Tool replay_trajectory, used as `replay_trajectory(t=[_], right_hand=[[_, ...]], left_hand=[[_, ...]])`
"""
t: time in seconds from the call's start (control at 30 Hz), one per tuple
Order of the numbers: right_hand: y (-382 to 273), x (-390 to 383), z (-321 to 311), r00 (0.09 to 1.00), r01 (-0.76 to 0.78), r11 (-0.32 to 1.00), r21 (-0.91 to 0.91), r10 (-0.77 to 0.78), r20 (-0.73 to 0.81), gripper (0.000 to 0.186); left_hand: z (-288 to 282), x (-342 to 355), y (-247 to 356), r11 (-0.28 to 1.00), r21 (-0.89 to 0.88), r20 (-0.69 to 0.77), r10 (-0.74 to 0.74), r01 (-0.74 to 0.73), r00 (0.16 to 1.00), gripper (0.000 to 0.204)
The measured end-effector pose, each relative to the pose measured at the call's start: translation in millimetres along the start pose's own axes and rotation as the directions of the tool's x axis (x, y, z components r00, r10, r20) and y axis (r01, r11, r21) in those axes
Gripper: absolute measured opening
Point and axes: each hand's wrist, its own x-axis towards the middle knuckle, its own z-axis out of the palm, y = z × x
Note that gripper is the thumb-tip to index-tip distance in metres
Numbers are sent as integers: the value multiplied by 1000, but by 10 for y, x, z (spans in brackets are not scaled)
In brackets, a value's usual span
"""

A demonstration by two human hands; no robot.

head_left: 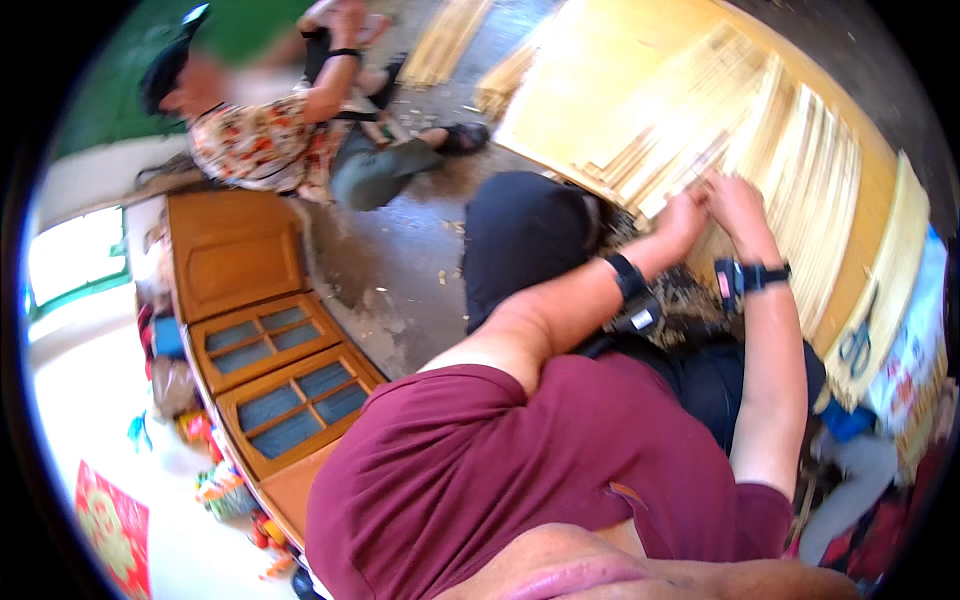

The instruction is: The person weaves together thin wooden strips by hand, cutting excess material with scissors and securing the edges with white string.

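In the head view, we see our hands meeting over the near edge of the yellow tabletop [572, 98], where the pale strips [815, 190] lie. Our left hand [680, 218] comes in from the left, its fingers drawn in narrow; our right hand [737, 205] is just beside it, curled, fingertips close to the left's. Both are at the near ends of the strips, but we cannot tell whether either has one in its grip.

As for how far along we are, we judge the work to be partway. Many strips already lie side by side, lengthwise away from us, over much of the tabletop; those on the right look fairly even, while those on the left slant and end in steps, so that part seems to want more handling. Part of the tabletop at the far left is bare. Along the right side runs another band of strips [897, 262], with dark scissors [856, 347] resting near its lower end.

Beyond the tabletop, a bundle [445, 40] lies on the floor [400, 290]; whether it is finished or waiting, we cannot tell. Another person [260, 135] sits at the upper left, well apart from our strips.
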Motion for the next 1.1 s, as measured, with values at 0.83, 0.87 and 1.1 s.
replay_trajectory(t=[0.83, 0.87, 1.1], right_hand=[[106, 126, 199, 873, 432, 902, 26, -410, -264, 10], [120, 118, 166, 885, 437, 898, 44, -421, -202, 11], [89, 186, 325, 884, 402, 915, 21, -382, -271, 13]], left_hand=[[-228, -203, 21, 897, 324, -44, 332, -301, 942, 20], [-230, -191, -7, 923, 275, -23, 286, -269, 958, 21], [-227, -146, -17, 904, 306, -68, 335, -300, 940, 20]])
